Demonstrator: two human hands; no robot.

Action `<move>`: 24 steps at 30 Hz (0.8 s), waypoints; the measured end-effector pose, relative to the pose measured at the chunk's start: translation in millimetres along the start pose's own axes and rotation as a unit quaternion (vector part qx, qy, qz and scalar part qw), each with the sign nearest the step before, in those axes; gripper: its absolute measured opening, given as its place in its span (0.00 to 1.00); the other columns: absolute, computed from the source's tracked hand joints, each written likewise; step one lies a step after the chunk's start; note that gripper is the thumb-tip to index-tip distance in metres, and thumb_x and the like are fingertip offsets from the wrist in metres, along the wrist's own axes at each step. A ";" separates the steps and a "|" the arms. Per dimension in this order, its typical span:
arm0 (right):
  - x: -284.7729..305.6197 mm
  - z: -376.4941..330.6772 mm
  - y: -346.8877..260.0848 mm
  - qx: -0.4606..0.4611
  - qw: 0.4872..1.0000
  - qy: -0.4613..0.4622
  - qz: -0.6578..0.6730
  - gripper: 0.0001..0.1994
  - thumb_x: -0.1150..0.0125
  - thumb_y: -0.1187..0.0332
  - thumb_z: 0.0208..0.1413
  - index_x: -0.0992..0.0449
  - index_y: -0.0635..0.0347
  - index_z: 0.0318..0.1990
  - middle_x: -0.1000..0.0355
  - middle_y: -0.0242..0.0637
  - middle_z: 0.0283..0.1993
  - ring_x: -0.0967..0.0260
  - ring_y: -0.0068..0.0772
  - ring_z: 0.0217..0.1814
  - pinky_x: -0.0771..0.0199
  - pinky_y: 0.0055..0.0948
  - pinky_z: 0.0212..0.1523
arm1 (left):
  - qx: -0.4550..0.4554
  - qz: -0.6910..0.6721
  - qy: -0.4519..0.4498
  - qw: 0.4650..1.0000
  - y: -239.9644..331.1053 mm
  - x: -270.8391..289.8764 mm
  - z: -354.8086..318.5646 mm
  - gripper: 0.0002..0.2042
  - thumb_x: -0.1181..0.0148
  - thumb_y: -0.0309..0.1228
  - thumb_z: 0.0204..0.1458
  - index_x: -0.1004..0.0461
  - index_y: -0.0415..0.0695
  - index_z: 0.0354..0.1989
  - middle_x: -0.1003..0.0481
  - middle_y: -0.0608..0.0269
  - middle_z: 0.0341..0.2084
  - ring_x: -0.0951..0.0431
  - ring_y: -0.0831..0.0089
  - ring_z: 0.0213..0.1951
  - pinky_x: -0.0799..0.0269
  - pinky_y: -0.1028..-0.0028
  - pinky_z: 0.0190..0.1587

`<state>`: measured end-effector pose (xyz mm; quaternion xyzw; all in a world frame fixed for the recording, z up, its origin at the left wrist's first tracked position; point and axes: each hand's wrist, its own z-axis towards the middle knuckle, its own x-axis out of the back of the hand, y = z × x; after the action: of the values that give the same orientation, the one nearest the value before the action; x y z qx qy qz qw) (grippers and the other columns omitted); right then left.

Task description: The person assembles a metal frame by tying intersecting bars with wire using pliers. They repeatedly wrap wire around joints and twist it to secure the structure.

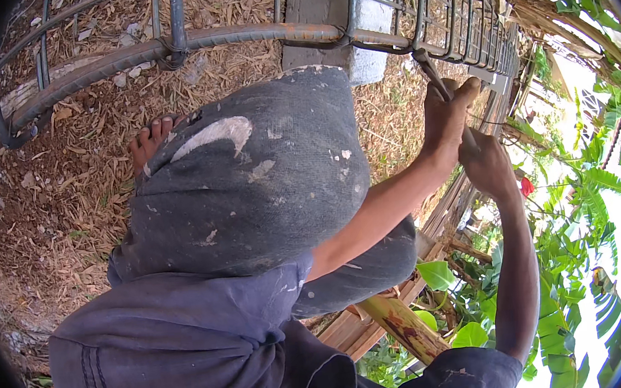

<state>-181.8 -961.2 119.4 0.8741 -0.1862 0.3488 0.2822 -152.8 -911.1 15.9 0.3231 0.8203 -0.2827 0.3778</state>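
A long, dark metal hand tool [431, 70] slants down from the rebar cage [258, 34] at the upper right. Its tip meets the lower bar at a stirrup; the exact kind of tool does not show. My left hand [447, 117] is closed around its shaft just below the tip, thumb pointing up and right. Lower on the same shaft, my right hand [489, 165] is wrapped round the end part. My fingers partly hide the tool. Ribbed, rust-stained bars of the cage run from the left edge across the top, with stirrups tied on by thin wire.
My bent knee [277, 160] in dark, stained trousers fills the middle, near the cage. A bare foot [152, 140] rests on ground strewn with dry chips. A pale block [375, 23] and a grey board [312, 14] lie beneath the bars. Banana plants [557, 275] grow at right.
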 end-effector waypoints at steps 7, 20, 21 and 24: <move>42.7 7.1 -7.4 0.025 0.987 -0.141 -0.079 0.12 0.42 0.61 0.58 0.21 0.59 0.43 0.24 0.49 0.31 0.25 0.46 0.32 0.28 0.39 0.36 | 0.091 -0.070 -0.273 0.955 7.1 50.1 34.6 0.20 0.27 0.40 0.45 0.23 0.44 0.42 0.21 0.57 0.39 0.22 0.64 0.46 0.30 0.62 0.54; 44.2 -11.7 -40.1 -0.017 0.987 -0.141 0.077 0.13 0.42 0.66 0.57 0.26 0.72 0.37 0.26 0.42 0.25 0.26 0.32 0.27 0.27 0.37 0.29 | 0.157 -0.208 -0.333 0.906 14.1 43.5 46.9 0.18 0.28 0.35 0.45 0.22 0.42 0.44 0.20 0.50 0.43 0.23 0.49 0.50 0.29 0.51 0.57; 42.5 -13.7 -38.3 -0.019 0.988 -0.132 0.076 0.13 0.41 0.65 0.56 0.25 0.71 0.37 0.26 0.42 0.24 0.26 0.33 0.26 0.28 0.37 0.29 | 0.162 -0.216 -0.336 0.902 13.8 43.1 45.8 0.18 0.28 0.36 0.45 0.21 0.42 0.43 0.20 0.51 0.43 0.23 0.49 0.50 0.28 0.52 0.57; 43.1 -1.8 -17.9 -0.004 0.978 -0.166 0.130 0.13 0.37 0.65 0.54 0.24 0.70 0.35 0.25 0.43 0.24 0.26 0.33 0.25 0.28 0.37 0.30 | 0.159 -0.232 -0.342 0.897 11.9 40.5 45.0 0.11 0.32 0.38 0.51 0.20 0.44 0.35 0.19 0.56 0.37 0.21 0.52 0.45 0.27 0.53 0.54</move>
<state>-143.7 -951.8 144.8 0.8872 -0.3436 0.2318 0.2028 -144.8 -922.6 -44.2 0.0631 0.6360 -0.5822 0.5026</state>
